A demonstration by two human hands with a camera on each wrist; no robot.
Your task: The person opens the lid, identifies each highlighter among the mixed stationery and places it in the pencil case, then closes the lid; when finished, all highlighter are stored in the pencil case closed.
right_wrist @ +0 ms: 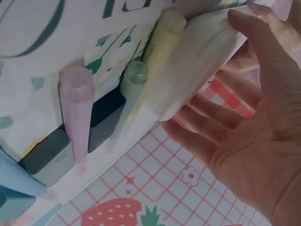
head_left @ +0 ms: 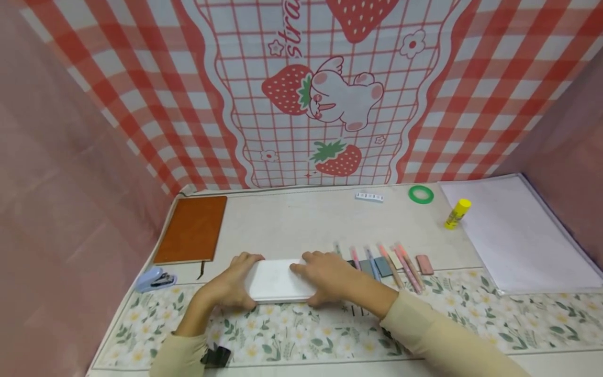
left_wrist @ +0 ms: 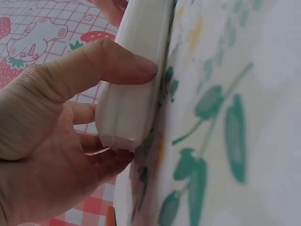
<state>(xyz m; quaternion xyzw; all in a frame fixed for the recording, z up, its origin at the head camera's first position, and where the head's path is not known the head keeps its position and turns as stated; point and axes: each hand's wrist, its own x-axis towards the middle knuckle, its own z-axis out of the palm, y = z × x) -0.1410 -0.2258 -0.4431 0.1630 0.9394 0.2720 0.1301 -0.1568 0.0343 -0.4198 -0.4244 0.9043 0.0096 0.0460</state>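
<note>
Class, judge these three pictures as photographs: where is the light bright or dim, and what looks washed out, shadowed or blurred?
Head view: brightest, the white case's top washed nearly plain; left wrist view: dimmer, floral cloth softly blurred, shadow along the case's edge; right wrist view: also dim, colours muted, the yellow pen's small lettering unreadable.
</note>
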